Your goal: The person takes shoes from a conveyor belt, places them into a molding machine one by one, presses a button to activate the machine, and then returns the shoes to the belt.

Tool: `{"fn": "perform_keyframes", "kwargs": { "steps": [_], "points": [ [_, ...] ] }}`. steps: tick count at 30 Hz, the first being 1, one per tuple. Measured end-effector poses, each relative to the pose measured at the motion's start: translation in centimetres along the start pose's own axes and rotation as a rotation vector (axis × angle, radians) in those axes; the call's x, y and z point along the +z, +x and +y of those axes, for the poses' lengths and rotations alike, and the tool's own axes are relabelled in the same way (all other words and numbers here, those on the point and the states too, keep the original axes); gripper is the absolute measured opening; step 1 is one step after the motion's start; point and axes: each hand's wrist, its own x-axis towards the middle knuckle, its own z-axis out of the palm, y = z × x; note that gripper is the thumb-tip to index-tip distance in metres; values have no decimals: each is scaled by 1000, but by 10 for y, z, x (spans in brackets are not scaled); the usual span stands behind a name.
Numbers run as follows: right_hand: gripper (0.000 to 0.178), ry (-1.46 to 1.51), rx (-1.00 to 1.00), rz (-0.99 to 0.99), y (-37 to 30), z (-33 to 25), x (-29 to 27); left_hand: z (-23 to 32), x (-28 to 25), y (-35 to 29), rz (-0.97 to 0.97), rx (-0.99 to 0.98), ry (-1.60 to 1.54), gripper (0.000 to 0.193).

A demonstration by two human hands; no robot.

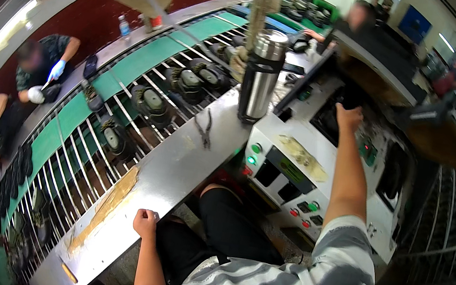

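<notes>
Head view, left hand (pixel 145 222) clenched on the steel worktop (pixel 175 164) at lower centre, right hand (pixel 347 116) grasping a dark object inside the white machine (pixel 297 167), upper right, tall steel flask (pixel 262 75) nearby.

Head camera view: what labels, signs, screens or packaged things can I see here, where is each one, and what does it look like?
Yellowed label: worn strip on the white machine top, just above the control panel.
Dark panel: black rectangle on the machine's front, beside green buttons; whether it is a screen is unclear.
Blue board: rectangle on the far wall, upper right.
Plastic bottle: clear, blue-labelled, on the ledge beyond the conveyor.
Steel flask: silver and black cylinder, upright on the metal shelf.
</notes>
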Motion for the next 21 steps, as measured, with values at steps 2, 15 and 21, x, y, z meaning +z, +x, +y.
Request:
{"fn": "perform_keyframes", "kwargs": {
  "steps": [2, 15, 21],
  "points": [
    [105, -42, 106, -212, 41, 6, 14, -6, 7, 1, 29, 21, -49, 13],
    [102, -144, 94, 25, -32, -26, -10, 16, -8, -4, 106, 43, -54, 16],
    [102, 168, -173, 424, -112, 11, -16, 14, -10, 2, 86, -33, 30, 19]
  ]
}}
